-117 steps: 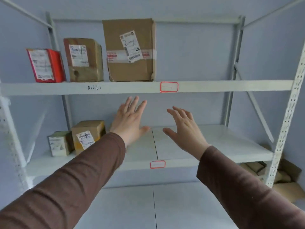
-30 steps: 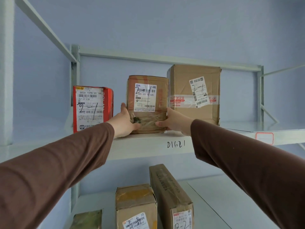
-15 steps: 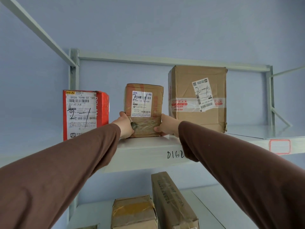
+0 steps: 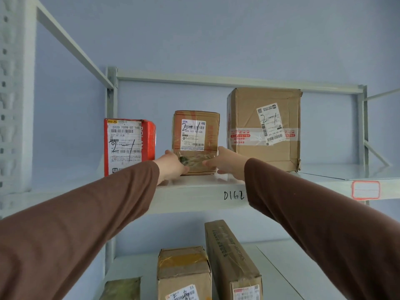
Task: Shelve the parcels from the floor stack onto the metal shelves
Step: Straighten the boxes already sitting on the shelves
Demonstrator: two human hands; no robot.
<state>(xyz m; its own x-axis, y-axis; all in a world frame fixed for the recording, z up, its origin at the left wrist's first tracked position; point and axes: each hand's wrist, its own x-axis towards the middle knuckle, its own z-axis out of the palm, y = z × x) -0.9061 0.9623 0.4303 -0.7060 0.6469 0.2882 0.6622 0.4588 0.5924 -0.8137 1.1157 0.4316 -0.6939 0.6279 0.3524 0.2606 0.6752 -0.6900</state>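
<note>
A small brown parcel (image 4: 195, 135) with a white label stands upright on the upper metal shelf (image 4: 194, 198). My left hand (image 4: 173, 166) presses its lower left side and my right hand (image 4: 227, 162) its lower right side, so both grip it. A red parcel (image 4: 127, 146) stands to its left. A larger brown parcel (image 4: 264, 128) stands to its right. My brown sleeves reach up from below.
On the lower shelf (image 4: 281, 267) stand a taped brown box (image 4: 184, 271), a long narrow brown box (image 4: 231, 258) and a greenish parcel (image 4: 121, 289). The upper shelf is bare to the right of the large parcel. A shelf upright (image 4: 16, 94) stands at far left.
Both hands have pushed the small brown parcel a little further back on the upper shelf. 3.9 s ago my hands were empty and spread in front of the lower shelf.
</note>
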